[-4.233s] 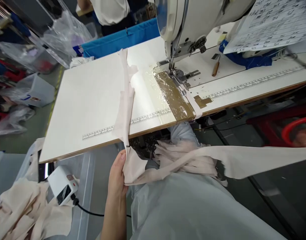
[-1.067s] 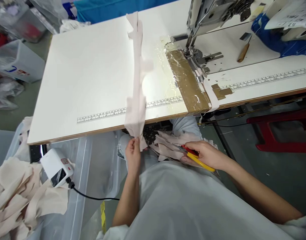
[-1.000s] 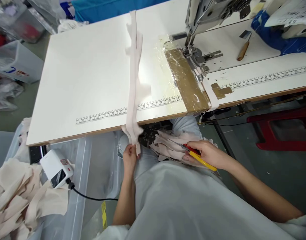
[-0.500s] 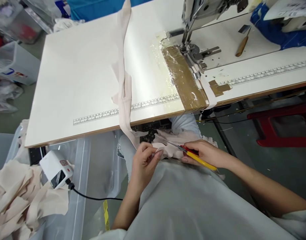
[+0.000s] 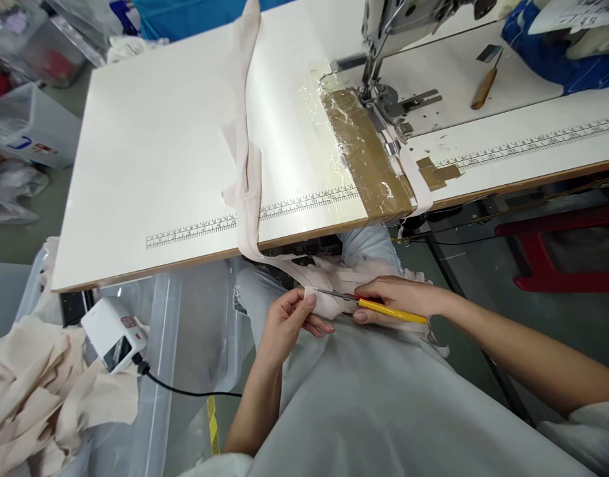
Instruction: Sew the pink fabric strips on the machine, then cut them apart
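Head view: pinching pale fabric [image 5: 324, 305] in the left hand [image 5: 290, 320], gripping scissors [image 5: 391, 311] in the right hand [image 5: 398, 296]; best to keep fabric taut, steering blades [image 5: 336, 293] clear of fingertips [image 5: 311, 299].

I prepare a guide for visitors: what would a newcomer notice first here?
Probably the yellow-and-red scissors in the right hand, near the centre, their blades at the pale fabric that the left hand pinches. Next, a pale strip lies across the white table, left of the sewing machine. A clear bin at lower left, heaped with fabric pieces, may come third.
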Available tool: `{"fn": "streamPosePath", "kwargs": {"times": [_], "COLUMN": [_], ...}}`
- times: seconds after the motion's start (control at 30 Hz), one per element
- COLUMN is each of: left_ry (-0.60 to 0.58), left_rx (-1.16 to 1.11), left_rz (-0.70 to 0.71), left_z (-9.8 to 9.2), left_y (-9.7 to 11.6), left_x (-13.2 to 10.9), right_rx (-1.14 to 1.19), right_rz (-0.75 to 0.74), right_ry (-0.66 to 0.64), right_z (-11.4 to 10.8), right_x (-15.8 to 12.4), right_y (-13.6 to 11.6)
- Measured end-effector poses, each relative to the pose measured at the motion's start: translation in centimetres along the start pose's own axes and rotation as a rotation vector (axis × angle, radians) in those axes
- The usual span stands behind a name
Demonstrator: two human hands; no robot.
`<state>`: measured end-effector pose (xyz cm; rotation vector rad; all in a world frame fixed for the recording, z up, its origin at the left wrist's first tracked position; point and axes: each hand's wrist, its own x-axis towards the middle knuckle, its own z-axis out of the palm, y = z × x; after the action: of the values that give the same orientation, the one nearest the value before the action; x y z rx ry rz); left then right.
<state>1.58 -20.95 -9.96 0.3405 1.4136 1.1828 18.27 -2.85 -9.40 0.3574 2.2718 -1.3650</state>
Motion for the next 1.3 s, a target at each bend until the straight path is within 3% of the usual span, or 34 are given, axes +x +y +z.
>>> {"fn": "streamPosePath", "kwargs": {"times": [0.2,0.43,0.93,1.13,1.3], "left_ry": [0.012,0.016,-0.025,-0.02,-0.133], "left_rx": [-0.035,-0.031,-0.01,0.003,0.073], "left_rz": [-0.022,0.001,0.012,0.011,-0.006], "left_z": [-0.5,-0.8,-0.6,0.0,1.8], "left_y": [-0.5,-0.5,-0.7,-1.0,-0.7], "left_x": [0.2,0.1,0.0,0.2,0.4], "right_rx": [0.044,-0.229,-0.4,-0.193,0.141], "right_rz": [0.013,0.027,0.039,0.026,-0.222], "right_ry": [-0.056,0.067,0.147,0.223,0.448], "right_z": [-0.1,0.2,0.9,1.6,3.1], "right_x": [0.2,0.6,0.9,1.3,2.0], "right_y": [-0.5,-0.5,-1.0,-0.6,-1.3]}}
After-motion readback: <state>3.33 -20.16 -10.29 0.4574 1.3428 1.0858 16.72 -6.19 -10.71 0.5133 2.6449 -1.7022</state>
